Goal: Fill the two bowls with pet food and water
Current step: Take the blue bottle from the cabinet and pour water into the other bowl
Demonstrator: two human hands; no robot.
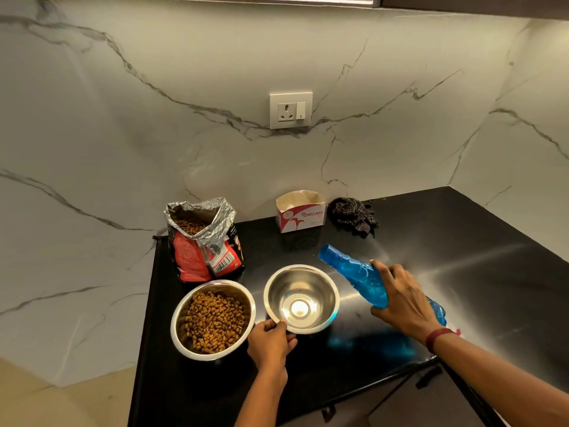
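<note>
On the black tabletop, the left grip pinches the near rim of the empty steel bowl, which sits just right of the kibble-filled bowl. The right grip is clamped round the blue bottle, which is tilted with its neck near the empty bowl's far rim. The open food bag stands behind the filled bowl.

On a black table, two steel bowls side by side: kibble bowl on the left, heaped with brown pellets, and empty bowl on the right. Left hand pinching the near rim of the empty bowl. Right hand wrapped round a blue bottle, tilted, neck pointing up-left above the empty bowl's right rim. Behind the kibble bowl, an open food bag; farther back, a cardboard box and a dark checked cloth.
</note>
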